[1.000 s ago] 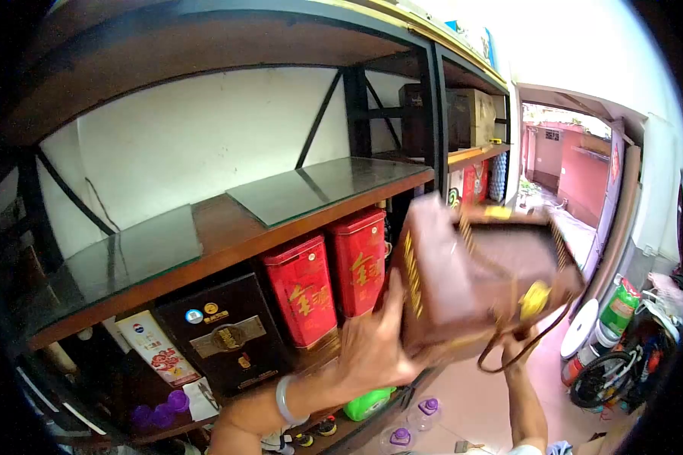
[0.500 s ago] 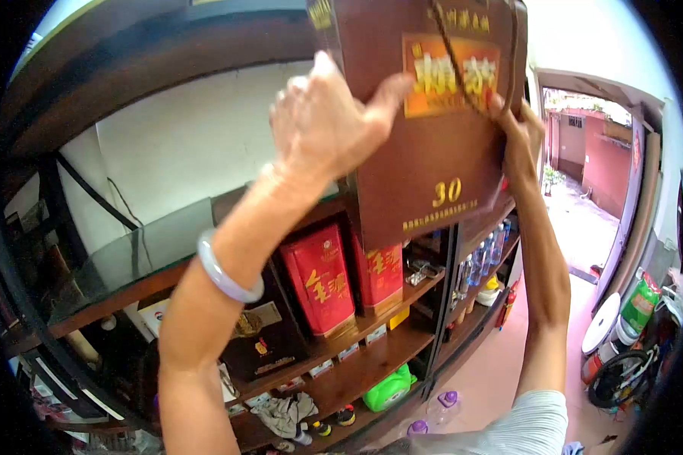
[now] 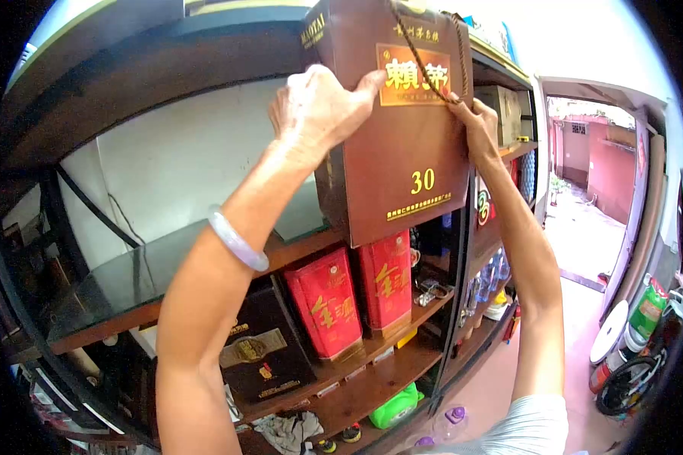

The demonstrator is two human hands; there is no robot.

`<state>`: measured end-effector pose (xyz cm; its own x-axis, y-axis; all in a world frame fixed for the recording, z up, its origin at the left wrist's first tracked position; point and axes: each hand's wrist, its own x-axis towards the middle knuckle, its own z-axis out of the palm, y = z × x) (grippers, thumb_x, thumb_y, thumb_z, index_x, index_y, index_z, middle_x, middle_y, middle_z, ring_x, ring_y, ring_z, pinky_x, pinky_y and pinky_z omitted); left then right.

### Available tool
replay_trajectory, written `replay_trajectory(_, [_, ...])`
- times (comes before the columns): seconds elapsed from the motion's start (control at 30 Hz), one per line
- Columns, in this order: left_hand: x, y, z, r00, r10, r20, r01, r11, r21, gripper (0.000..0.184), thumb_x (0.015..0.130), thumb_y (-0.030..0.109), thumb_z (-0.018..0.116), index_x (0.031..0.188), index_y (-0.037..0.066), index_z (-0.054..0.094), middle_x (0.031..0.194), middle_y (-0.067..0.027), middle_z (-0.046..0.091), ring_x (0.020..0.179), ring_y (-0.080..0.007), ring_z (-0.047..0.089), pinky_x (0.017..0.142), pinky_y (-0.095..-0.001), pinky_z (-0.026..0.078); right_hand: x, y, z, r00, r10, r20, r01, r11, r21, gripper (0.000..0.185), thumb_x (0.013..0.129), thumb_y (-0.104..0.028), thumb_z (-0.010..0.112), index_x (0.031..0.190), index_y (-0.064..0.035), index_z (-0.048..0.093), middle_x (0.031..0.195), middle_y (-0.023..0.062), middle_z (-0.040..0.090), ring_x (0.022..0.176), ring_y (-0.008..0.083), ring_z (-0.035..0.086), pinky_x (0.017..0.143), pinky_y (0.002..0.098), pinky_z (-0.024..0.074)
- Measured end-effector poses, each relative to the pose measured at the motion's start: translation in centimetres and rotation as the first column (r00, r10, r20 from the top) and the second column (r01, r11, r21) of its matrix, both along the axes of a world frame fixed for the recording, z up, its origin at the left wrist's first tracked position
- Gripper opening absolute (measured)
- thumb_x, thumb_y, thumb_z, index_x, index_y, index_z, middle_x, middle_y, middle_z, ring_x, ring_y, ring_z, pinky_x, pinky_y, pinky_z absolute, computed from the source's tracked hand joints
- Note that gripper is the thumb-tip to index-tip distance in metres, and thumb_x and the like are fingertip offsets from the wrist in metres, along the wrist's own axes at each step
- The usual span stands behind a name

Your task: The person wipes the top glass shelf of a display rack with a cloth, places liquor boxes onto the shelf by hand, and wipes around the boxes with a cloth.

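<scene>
A large brown paper gift bag [image 3: 402, 155] with gold lettering, an orange label and twisted cord handles is held up in front of the shelf unit. My left hand [image 3: 315, 110] clasps its left edge, thumb across the front and the fingers partly hidden at the side. On the right edge, my right hand [image 3: 478, 125] grips the bag, thumb on the front by the cord. A pale bangle [image 3: 237, 241] circles my left forearm. Just below the bag stand two red boxes [image 3: 325, 303] with gold characters.
The dark wooden shelf [image 3: 281, 254] carries a glass top. A black box [image 3: 267, 356], grey cloth [image 3: 287, 431] and green container [image 3: 396, 404] occupy lower levels. Purple-capped bottles [image 3: 454, 419] stand on the floor. An open doorway [image 3: 584, 182] and a small wheel [image 3: 628, 385] are at right.
The bag has shifted left and slightly down with both hands, close against the shelf unit. More of the right-hand shelves shows beside it.
</scene>
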<state>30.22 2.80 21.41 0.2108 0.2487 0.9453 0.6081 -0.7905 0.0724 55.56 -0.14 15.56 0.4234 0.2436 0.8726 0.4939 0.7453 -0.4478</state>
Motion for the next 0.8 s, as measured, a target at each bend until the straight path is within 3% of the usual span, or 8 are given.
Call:
replay_trajectory(0.07, [0.2, -0.7, 0.4, 0.998, 0.031, -0.054, -0.038, 0.992, -0.120, 0.070, 0.076, 0.061, 0.056, 0.087, -0.007, 0.066, 0.088, -0.0280, 0.065, 0.086, -0.0387, 0.065, 0.073, -0.0427, 0.052, 0.3, 0.2, 0.5, 0.999, 0.039, -0.002, -0.039, 0.999, -0.033, 0.048, 0.076, -0.036, 0.070, 0.095, 0.0070, 0.063, 0.084, 0.0105, 0.065, 0.072, 0.0144, 0.059, 0.065, 0.0259, 0.0458])
replay_trajectory(0.23, [0.7, -1.5, 0.8, 0.993, 0.079, -0.089, -0.092, 0.984, -0.154, 0.067, 0.078, 0.061, 0.055, 0.087, -0.005, 0.068, 0.091, -0.0237, 0.066, 0.089, -0.0354, 0.066, 0.074, -0.0417, 0.052, 0.6, 0.7, 0.7, 0.996, 0.079, -0.034, -0.080, 0.996, -0.037, 0.045, 0.076, -0.033, 0.069, 0.097, 0.0072, 0.063, 0.088, 0.0121, 0.065, 0.076, 0.0141, 0.060, 0.069, 0.0253, 0.0454])
replay_trajectory(0.4, [1.9, -1.4, 1.0, 0.985, 0.118, -0.124, -0.140, 0.973, -0.183, 0.063, 0.081, 0.060, 0.053, 0.092, 0.000, 0.068, 0.095, -0.0187, 0.067, 0.089, -0.0315, 0.066, 0.075, -0.0398, 0.052, 5.5, 4.6, 1.3, 0.998, 0.068, -0.001, -0.068, 0.997, -0.035, 0.037, 0.076, -0.034, 0.069, 0.086, 0.0019, 0.063, 0.077, 0.0043, 0.058, 0.069, 0.0110, 0.052, 0.063, 0.0249, 0.0407])
replay_trajectory(0.53, [2.3, -1.1, 0.3, 0.991, 0.093, -0.092, -0.106, 0.984, -0.145, 0.074, 0.079, 0.063, 0.054, 0.099, -0.008, 0.061, 0.091, -0.0230, 0.066, 0.086, -0.0310, 0.066, 0.073, -0.0396, 0.052, 3.2, 2.3, 1.1, 0.999, 0.029, -0.027, -0.032, 0.994, -0.103, 0.039, 0.080, -0.031, 0.065, 0.095, 0.0047, 0.065, 0.086, 0.0083, 0.064, 0.074, 0.0133, 0.057, 0.069, 0.0255, 0.0430])
replay_trajectory(0.63, [1.2, -1.3, 0.3, 0.991, 0.066, -0.112, -0.080, 0.989, -0.127, 0.082, 0.076, 0.064, 0.058, 0.107, -0.012, 0.053, 0.093, -0.0270, 0.063, 0.087, -0.0325, 0.064, 0.072, -0.0422, 0.050, 3.7, 2.5, 0.9, 0.996, 0.093, 0.008, -0.092, 0.996, -0.021, 0.037, 0.080, -0.028, 0.064, 0.098, 0.0039, 0.066, 0.088, 0.0076, 0.065, 0.076, 0.0132, 0.057, 0.071, 0.0243, 0.0428])
replay_trajectory(0.7, [1.6, 0.7, 0.4, 0.994, 0.096, 0.044, -0.105, 0.943, 0.317, 0.096, 0.068, 0.062, 0.068, 0.124, -0.009, 0.034, 0.104, -0.0289, 0.048, 0.101, -0.0373, 0.049, 0.081, -0.0500, 0.044, 4.2, 3.2, 0.8, 0.991, 0.125, -0.050, -0.124, 0.992, 0.019, 0.036, 0.079, -0.025, 0.063, 0.102, 0.0019, 0.067, 0.091, 0.0075, 0.065, 0.078, 0.0129, 0.057, 0.073, 0.0234, 0.0425])
replay_trajectory(0.77, [1.4, 2.1, 2.4, 0.996, 0.011, 0.088, -0.071, 0.690, 0.720, 0.093, 0.069, 0.070, 0.059, 0.132, 0.006, 0.035, 0.103, -0.0282, 0.046, 0.096, -0.0424, 0.049, 0.091, -0.0538, 0.038, 3.9, 3.2, 0.5, 0.995, 0.067, -0.071, -0.066, 0.998, 0.010, 0.035, 0.079, -0.025, 0.064, 0.103, 0.0010, 0.067, 0.091, 0.0074, 0.065, 0.079, 0.0127, 0.057, 0.074, 0.0232, 0.0427])
replay_trajectory(0.8, [1.4, 1.8, 3.6, 0.993, -0.077, 0.089, -0.015, 0.667, 0.745, 0.080, 0.072, 0.061, 0.061, 0.130, 0.011, 0.040, 0.106, -0.0299, 0.048, 0.102, -0.0419, 0.049, 0.095, -0.0502, 0.035, 3.8, 2.9, 0.4, 0.993, 0.101, -0.066, -0.099, 0.995, 0.030, 0.037, 0.079, -0.027, 0.065, 0.103, 0.0018, 0.067, 0.091, 0.0075, 0.065, 0.079, 0.0129, 0.058, 0.074, 0.0238, 0.0430])
